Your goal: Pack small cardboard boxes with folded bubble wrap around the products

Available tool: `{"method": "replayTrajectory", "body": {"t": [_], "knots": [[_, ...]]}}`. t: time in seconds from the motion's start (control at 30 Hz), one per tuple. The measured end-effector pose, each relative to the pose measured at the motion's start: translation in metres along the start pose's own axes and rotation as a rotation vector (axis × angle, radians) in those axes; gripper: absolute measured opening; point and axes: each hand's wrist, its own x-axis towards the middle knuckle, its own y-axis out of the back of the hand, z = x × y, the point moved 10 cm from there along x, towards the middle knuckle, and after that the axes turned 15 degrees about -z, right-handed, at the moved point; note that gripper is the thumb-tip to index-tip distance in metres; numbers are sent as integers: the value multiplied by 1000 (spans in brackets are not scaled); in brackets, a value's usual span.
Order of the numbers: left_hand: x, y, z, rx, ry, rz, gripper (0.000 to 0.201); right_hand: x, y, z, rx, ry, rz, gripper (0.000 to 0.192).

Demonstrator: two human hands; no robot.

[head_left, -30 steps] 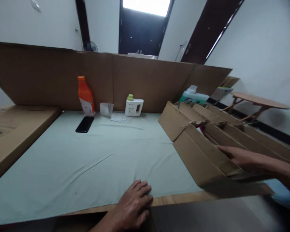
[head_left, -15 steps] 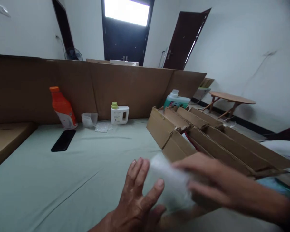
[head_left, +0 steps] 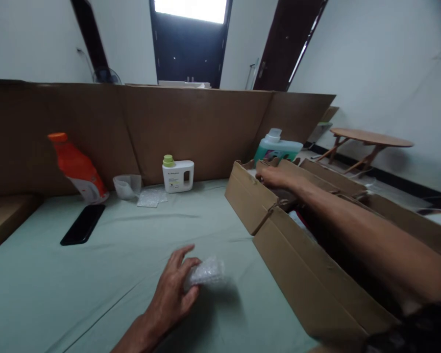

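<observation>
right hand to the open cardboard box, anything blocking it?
Nothing visible. The right hand is already over the cardboard box, reaching across its far open flaps. The left hand holds a bubble-wrap bundle on the green cloth, apart from the box.

The pale green cloth-covered table (head_left: 95,274) lay open across its middle, a wide bare stretch in front of the tall brown cardboard wall (head_left: 191,122) that shut off the whole far edge. Against that wall stood 4 obstacles: a tilted orange plastic bottle (head_left: 77,166), a clear plastic cup (head_left: 127,186), a flat clear plastic sheet (head_left: 151,197) and a white jug with a green cap (head_left: 177,174). A black phone (head_left: 83,224) lay flat, near the bottle. To the right of the wall's middle, open brown cardboard boxes (head_left: 301,264) blocked that side, with the right forearm (head_left: 356,230) stretched over them. A flat cardboard slab (head_left: 0,220) closed the left edge.
</observation>
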Motion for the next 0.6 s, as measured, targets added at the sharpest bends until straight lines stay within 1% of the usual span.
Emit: {"method": "replayTrajectory", "body": {"t": [0.07,0.13,0.17,0.2,0.23,0.27,0.3,0.33,0.37,0.4,0.43,0.47,0.5,0.53,0.57,0.6], "knots": [[18,21,32,82,-78,49,45,-27,19,-10,-26,-25,34,14],[35,41,73,165,-193,122,48,-65,38,-39,-50,6,70,15],[42,49,95,200,-259,164,49,-84,42,-61,-50,57,57,15],[48,54,115,227,-324,193,49,-103,40,-84,-36,130,6,15],[54,55,132,237,-382,203,47,-120,32,-110,1,250,-94,14],[59,54,142,214,-424,192,45,-138,20,-133,63,399,-229,12],[62,51,147,159,-446,165,42,-154,13,-144,137,511,-325,15],[65,47,145,86,-448,127,38,-164,12,-142,214,570,-361,21],[65,43,138,10,-426,89,35,-168,16,-124,273,549,-327,28],[63,39,125,-57,-378,62,34,-166,22,-89,297,436,-240,34],[59,35,109,-107,-307,41,37,-164,31,-43,297,278,-104,38],[54,31,91,-139,-223,16,44,-162,28,5,218,92,-74,35],[48,27,74,-167,-141,-8,55,-163,14,51,118,-90,-131,28],[43,22,59,-206,-65,-36,67,-165,2,86,86,-178,-166,16],[38,17,48,-253,-3,-66,78,-167,-11,112,75,-219,-174,7],[36,13,41,-296,39,-93,84,-170,-23,130,64,-242,-183,3]]}}
